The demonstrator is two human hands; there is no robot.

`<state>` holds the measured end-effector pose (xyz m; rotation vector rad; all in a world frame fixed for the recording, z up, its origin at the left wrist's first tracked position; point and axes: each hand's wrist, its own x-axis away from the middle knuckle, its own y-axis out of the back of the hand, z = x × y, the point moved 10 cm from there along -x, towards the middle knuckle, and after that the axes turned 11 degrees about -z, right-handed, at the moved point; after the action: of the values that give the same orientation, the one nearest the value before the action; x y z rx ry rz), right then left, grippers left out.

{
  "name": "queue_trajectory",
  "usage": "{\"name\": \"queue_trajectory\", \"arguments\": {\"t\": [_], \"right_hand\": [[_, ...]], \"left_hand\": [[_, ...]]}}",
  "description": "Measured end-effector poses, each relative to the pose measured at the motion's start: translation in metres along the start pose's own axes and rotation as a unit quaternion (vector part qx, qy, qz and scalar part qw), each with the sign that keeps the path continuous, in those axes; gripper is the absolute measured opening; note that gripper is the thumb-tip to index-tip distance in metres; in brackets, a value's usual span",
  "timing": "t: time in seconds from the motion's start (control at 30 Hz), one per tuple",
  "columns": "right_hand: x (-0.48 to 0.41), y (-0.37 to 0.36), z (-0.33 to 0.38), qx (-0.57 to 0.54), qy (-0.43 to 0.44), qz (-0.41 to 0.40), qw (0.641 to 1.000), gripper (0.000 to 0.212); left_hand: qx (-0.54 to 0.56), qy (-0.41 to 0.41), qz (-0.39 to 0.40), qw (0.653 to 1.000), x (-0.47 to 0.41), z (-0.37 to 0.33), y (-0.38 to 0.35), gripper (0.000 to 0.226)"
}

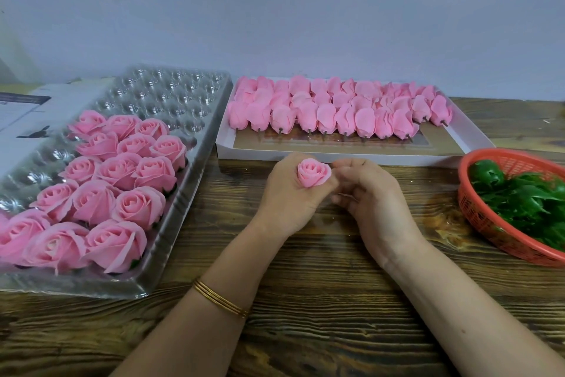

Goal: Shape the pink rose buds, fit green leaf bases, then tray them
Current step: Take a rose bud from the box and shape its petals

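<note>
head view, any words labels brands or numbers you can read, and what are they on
None can be read.
Dark strip on the grey box: too blurred to read.
Brown printed sheet in the white box: no legible text.

Soft even light, tray [183, 187] glare, edges bowed, slight blur

1. The left hand [287, 193] and right hand [371, 193] are bare, as are both forearms down to the lower edge of view.
2. Several thin gold bangles [220, 298], stacked close together, ring the left wrist.
</note>
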<state>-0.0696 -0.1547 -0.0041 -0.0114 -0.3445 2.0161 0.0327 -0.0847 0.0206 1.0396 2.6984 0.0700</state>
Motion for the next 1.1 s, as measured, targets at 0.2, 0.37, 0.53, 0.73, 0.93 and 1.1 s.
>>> {"name": "queue_trajectory", "arguments": {"t": [0.2, 0.37, 0.53, 0.73, 0.93, 1.1], "right_hand": [[0.007, -0.007, -0.006, 0.056, -0.006, -0.002, 0.998, 0.031], [0.008, -0.008, -0.007, 0.06, -0.022, -0.008, 0.998, 0.033], [0.007, -0.01, -0.008, 0.06, -0.021, -0.006, 0.998, 0.035], [0.007, -0.015, -0.009, 0.043, -0.023, -0.01, 0.999, 0.026], [0.005, -0.023, -0.012, -0.009, -0.036, 0.018, 0.999, 0.014], [0.001, -0.027, -0.016, -0.1, -0.069, 0.037, 0.992, 0.024]], "left_hand": [[-0.065, -0.02, 0.046, 0.997, 0.006, -0.001, -0.01, 0.009], [-0.085, -0.033, 0.041, 0.995, 0.007, -0.003, -0.008, 0.003], [-0.1, -0.046, 0.035, 0.993, 0.005, -0.001, -0.007, 0.006], [-0.108, -0.061, 0.035, 0.992, 0.006, -0.003, -0.009, 0.015], [-0.111, -0.061, 0.033, 0.991, 0.005, -0.002, -0.009, 0.009], [-0.09, -0.046, -0.02, 0.995, 0.002, -0.002, 0.0, 0.018]]}}
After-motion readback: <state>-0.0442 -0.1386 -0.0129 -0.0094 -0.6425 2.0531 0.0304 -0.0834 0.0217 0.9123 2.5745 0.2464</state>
